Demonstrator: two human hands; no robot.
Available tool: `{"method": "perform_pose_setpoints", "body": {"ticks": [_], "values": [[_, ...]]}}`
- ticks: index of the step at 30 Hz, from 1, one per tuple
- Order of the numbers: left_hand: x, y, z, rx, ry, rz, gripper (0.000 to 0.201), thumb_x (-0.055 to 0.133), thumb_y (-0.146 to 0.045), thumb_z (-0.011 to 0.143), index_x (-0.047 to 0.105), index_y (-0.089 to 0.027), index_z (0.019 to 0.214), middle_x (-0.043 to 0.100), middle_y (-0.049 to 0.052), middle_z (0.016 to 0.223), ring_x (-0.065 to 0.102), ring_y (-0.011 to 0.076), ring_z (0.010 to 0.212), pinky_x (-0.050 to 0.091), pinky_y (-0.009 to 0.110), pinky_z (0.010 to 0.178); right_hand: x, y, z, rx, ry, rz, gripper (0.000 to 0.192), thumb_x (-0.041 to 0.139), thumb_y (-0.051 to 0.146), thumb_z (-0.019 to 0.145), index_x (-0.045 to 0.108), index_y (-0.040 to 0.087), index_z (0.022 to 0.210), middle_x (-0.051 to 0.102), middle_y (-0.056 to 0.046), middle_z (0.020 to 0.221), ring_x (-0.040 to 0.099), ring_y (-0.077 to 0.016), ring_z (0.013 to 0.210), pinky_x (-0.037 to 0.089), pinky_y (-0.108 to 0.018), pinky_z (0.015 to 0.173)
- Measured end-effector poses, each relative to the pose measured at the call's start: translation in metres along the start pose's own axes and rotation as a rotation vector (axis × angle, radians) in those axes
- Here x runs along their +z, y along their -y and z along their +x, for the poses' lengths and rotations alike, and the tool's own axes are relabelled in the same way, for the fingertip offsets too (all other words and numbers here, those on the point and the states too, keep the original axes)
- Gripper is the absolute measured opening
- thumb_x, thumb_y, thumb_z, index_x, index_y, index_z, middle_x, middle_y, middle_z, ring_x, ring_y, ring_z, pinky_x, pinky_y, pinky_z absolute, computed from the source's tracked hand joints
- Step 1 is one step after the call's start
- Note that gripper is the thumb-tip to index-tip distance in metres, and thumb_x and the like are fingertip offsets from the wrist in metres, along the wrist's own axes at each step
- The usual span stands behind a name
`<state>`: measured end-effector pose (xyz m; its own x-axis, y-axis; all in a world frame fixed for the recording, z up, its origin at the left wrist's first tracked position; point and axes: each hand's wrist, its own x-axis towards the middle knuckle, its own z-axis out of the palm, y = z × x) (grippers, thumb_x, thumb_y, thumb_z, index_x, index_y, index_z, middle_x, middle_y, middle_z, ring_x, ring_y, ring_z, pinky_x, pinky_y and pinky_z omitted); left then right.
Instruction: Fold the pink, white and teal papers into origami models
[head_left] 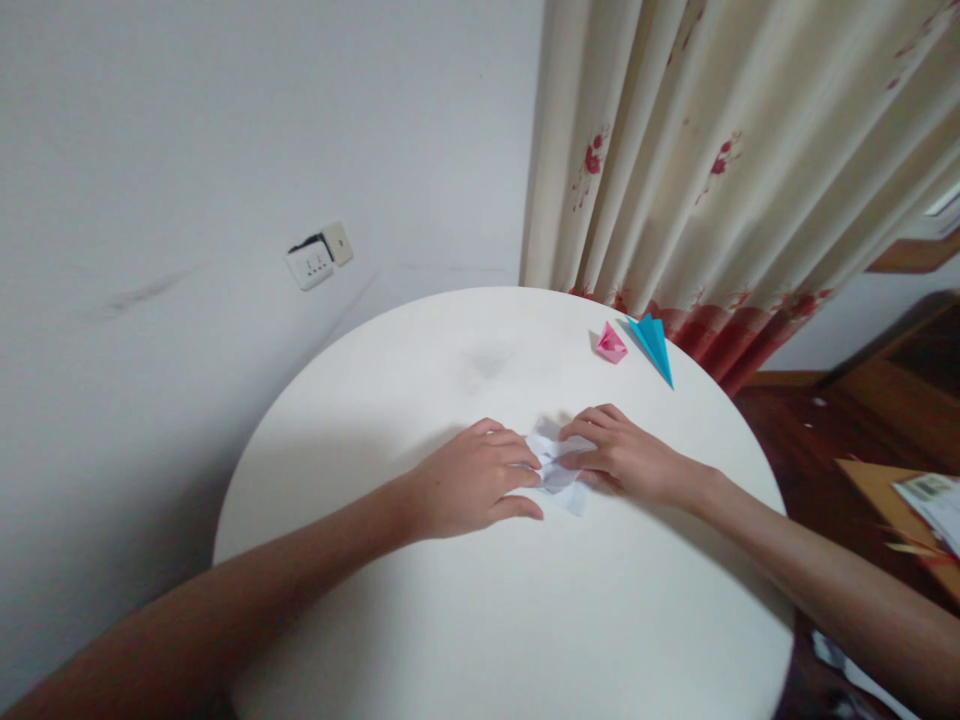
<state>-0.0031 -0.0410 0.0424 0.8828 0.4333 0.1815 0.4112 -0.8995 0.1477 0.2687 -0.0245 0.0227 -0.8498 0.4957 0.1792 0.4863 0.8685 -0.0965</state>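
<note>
Work in hand: a small white sheet of paper, partly folded (pixel 559 478), is being pressed flat on the round white bench (pixel 480 620), near its middle.
Left hand: the left hand (pixel 469 480) is being laid palm-down over the left part of the sheet; its fingers (pixel 517 462) are being held close together and flat on the paper, pinning rather than gripping it.
Right hand: the right hand (pixel 626 455) is being set on the right edge of the sheet; its fingers (pixel 589 425) are being curled narrowly, the tips bearing down on a raised flap.
Progress, as judged: several creases are already being shown in the sheet, yet no finished figure is being formed; the folding is being judged as at an early to middle stage, with most of the shaping left.
Finished pieces: a small pink folded-paper figure (pixel 611 343) and a pointed blue folded-paper dart (pixel 654 345) are lying just beside each other at the far right edge of the bench, well apart from the hands.
Surroundings: a white wall socket plate (pixel 319 258) is being seen on the wall behind; a cream curtain with red flowers (pixel 720 160) is hanging beyond the bench; a wooden board bearing printed papers (pixel 900 500) is lying at the right.
Obstructions: nothing is being seen between the hands and the sheet; the middle of the sheet is being hidden by the fingers.
</note>
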Motion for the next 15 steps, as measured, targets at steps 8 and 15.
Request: {"method": "perform_pose_setpoints", "body": {"ticks": [8, 15], "values": [[0.003, -0.004, 0.003, -0.031, 0.069, 0.144, 0.01, 0.064, -0.02, 0.093, 0.072, -0.026, 0.09, 0.066, 0.0, 0.092, 0.057, 0.0178, 0.091, 0.034, 0.033, 0.077, 0.0, 0.016, 0.005, -0.066, -0.005, -0.044, 0.023, 0.058, 0.017, 0.094, 0.071, 0.026, 0.11, 0.063, -0.008, 0.123, 0.048, -0.0262, 0.111, 0.031, -0.043, 0.094], [0.014, -0.005, 0.009, -0.04, 0.114, 0.173, 0.012, 0.061, -0.019, 0.094, 0.071, -0.026, 0.093, 0.063, 0.001, 0.089, 0.055, 0.0195, 0.09, 0.033, 0.033, 0.075, 0.001, 0.018, 0.006, -0.072, 0.019, -0.048, 0.02, 0.055, 0.019, 0.097, 0.071, 0.025, 0.107, 0.064, -0.008, 0.111, 0.049, -0.0236, 0.103, 0.03, -0.04, 0.088]]}}
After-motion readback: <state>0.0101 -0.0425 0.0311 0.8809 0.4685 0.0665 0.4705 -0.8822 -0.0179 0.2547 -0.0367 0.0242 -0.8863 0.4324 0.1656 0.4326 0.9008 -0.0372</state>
